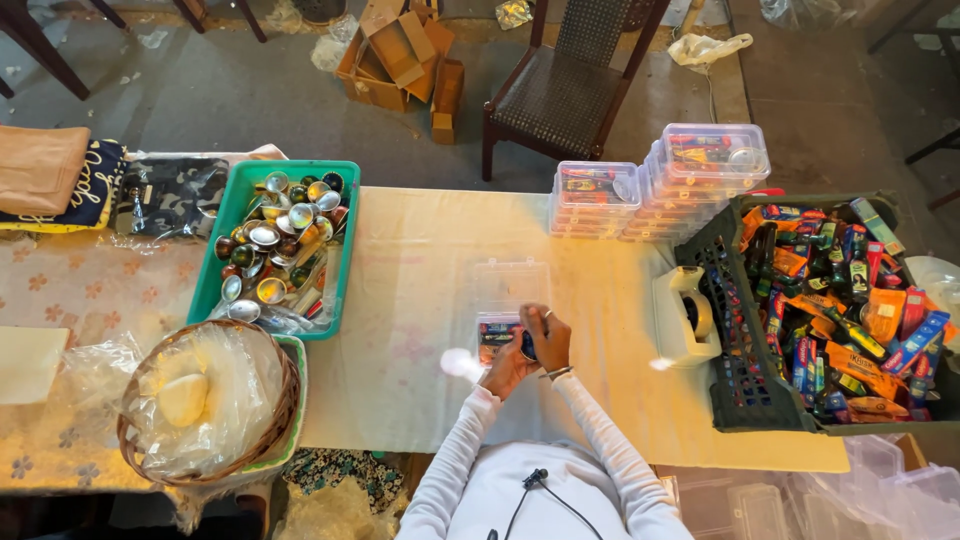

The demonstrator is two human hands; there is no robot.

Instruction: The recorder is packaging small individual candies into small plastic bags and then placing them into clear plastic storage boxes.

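While both hands meet over a small clear plastic box [497, 338] on the cream table cloth [420, 300], its open lid lies flat behind it and colourful items fill it. The left hand [507, 368] curls against the box's near edge; the right hand [548, 337] pinches something small above it. A green plastic tray [225, 262] holds shiny round capsules, a dark crate [735, 330] colourful packets. Stacked clear boxes [660, 180] stand behind.

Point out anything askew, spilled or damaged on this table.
Nothing on the table looks spilled or broken. The only disorder is off it: torn cardboard boxes lie collapsed on the floor beside the chair. Both hands work at a small clear box, its lid open.
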